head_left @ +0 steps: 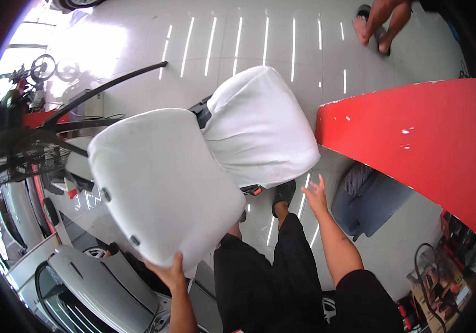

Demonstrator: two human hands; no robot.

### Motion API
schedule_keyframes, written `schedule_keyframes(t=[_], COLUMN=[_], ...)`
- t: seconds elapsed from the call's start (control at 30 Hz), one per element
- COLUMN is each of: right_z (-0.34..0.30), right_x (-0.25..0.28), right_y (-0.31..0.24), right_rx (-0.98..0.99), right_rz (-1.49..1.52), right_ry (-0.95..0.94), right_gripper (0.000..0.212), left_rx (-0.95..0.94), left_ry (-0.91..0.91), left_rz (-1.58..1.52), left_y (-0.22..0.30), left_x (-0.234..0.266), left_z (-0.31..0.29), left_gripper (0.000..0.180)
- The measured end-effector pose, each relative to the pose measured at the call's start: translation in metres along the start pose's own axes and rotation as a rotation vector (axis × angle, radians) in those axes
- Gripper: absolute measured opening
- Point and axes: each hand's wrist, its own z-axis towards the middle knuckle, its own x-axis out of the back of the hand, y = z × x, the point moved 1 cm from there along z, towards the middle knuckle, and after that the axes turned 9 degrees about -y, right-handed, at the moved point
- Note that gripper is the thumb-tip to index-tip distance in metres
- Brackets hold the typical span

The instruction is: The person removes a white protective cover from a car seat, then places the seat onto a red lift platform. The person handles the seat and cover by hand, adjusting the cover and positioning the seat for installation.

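Note:
A car seat in white covering stands tilted before me. Its broad backrest (165, 177) has two dark oval holes along the lower-left edge. Beyond it to the right, the seat cushion (263, 127) has a wrinkled, loose-looking cover, and a red-tipped belt buckle (254, 190) shows at its near edge. My left hand (170, 272) grips the backrest's near edge, thumb on top and the other fingers partly hidden behind it. Off the cushion's near right corner, my right hand (316, 195) is in the air, open with fingers spread, holding nothing.
A red, chipped tabletop (410, 127) juts in from the right, with a grey-blue bin (371, 202) below. A person's legs (385, 25) show at upper right. Black curved bars (104, 89) stand left; a grey car (93, 283) is lower left, a cluttered cardboard box (437, 294) lower right.

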Motion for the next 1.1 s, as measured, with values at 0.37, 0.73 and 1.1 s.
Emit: schedule_keyframes(t=[0.37, 0.73, 1.1], right_z=[0.217, 0.238, 0.272], right_x=[0.004, 0.019, 0.021], right_y=[0.063, 0.091, 0.105], right_rx=[0.086, -0.068, 0.099], right_rz=[1.018, 1.095, 0.858], right_ry=[-0.041, -0.028, -0.175], right_gripper=[0.087, 0.080, 0.076], left_rx=[0.186, 0.277, 0.286], left_ry=[-0.048, -0.059, -0.100], left_rz=[0.291, 0.190, 0.099], left_y=[0.004, -0.005, 0.017], left_x=[0.002, 0.011, -0.005], left_z=[0.020, 0.027, 0.037], left_gripper=[0.124, 0.119, 0.098])
